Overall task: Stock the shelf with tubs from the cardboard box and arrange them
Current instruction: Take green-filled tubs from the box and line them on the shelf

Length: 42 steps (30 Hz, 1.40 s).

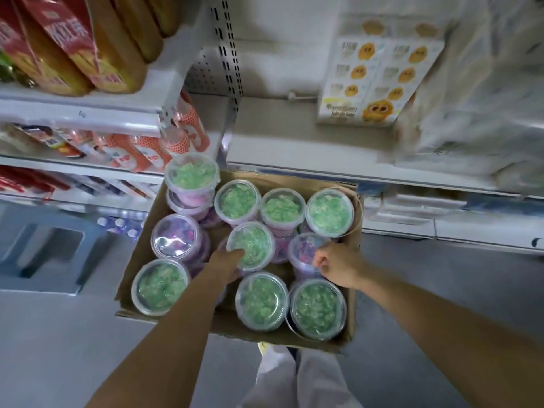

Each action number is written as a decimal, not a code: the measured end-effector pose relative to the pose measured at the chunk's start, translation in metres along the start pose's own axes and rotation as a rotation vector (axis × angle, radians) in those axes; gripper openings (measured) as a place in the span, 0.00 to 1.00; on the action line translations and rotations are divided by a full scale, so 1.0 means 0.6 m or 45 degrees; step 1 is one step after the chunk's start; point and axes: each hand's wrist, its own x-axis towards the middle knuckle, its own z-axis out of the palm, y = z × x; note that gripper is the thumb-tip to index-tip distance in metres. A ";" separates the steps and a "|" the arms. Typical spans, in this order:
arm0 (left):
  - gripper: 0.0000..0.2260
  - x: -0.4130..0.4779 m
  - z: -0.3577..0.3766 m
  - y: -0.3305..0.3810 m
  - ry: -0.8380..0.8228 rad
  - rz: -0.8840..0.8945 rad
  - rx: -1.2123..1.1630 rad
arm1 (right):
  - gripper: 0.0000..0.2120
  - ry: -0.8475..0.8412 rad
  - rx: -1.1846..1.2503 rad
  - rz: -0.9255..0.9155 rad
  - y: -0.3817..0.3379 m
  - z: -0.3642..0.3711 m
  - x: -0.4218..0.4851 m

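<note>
the green tub (251, 244) sits in the middle of the cardboard box (138, 279), raised among other clear-lidded tubs. the left hand (228, 262) grips its near side, fingers curled round it. just right of it inside the box, the right hand (338, 265) pinches the rim of a purple tub (304, 245). beyond the box's far edge runs a white shelf (279, 139) bearing a yellow-printed carton (379, 81). left of the box stands a grey stool (50, 248).
</note>
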 end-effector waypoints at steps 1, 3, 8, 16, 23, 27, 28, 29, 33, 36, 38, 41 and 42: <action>0.20 0.010 0.003 -0.006 0.017 -0.025 -0.043 | 0.10 0.063 -0.075 0.042 -0.004 0.003 0.000; 0.20 0.015 0.007 -0.009 0.035 -0.042 -0.049 | 0.10 0.139 -0.195 0.157 -0.014 0.005 -0.005; 0.14 0.015 0.007 -0.019 0.103 -0.050 0.075 | 0.13 -0.168 -0.122 0.311 -0.003 0.041 -0.023; 0.10 -0.016 -0.002 0.003 0.120 0.159 0.143 | 0.09 -0.213 0.213 0.182 0.018 0.031 -0.032; 0.10 -0.090 -0.031 0.067 0.069 0.295 0.114 | 0.06 -0.064 0.927 0.433 0.013 -0.103 -0.064; 0.11 -0.135 -0.035 0.110 0.012 0.352 0.020 | 0.06 0.147 1.442 0.467 -0.001 -0.184 -0.100; 0.11 -0.149 -0.035 0.123 -0.001 0.380 0.009 | 0.07 0.202 1.527 0.435 -0.006 -0.204 -0.113; 0.11 -0.158 -0.035 0.134 -0.012 0.405 -0.002 | 0.07 0.248 1.586 0.410 -0.009 -0.220 -0.121; 0.10 -0.217 -0.031 0.190 -0.100 0.496 -0.061 | 0.08 0.394 1.732 0.347 -0.021 -0.280 -0.172; 0.11 -0.262 -0.027 0.237 -0.180 0.563 -0.100 | 0.05 0.484 1.803 0.286 -0.024 -0.318 -0.206; 0.11 -0.293 -0.021 0.267 -0.225 0.612 -0.107 | 0.05 0.585 1.831 0.237 -0.024 -0.343 -0.231; 0.09 -0.340 -0.005 0.308 -0.294 0.691 -0.141 | 0.07 0.736 1.838 0.170 -0.020 -0.388 -0.270; 0.09 -0.354 0.001 0.321 -0.317 0.721 -0.140 | 0.08 0.775 1.841 0.150 -0.017 -0.403 -0.282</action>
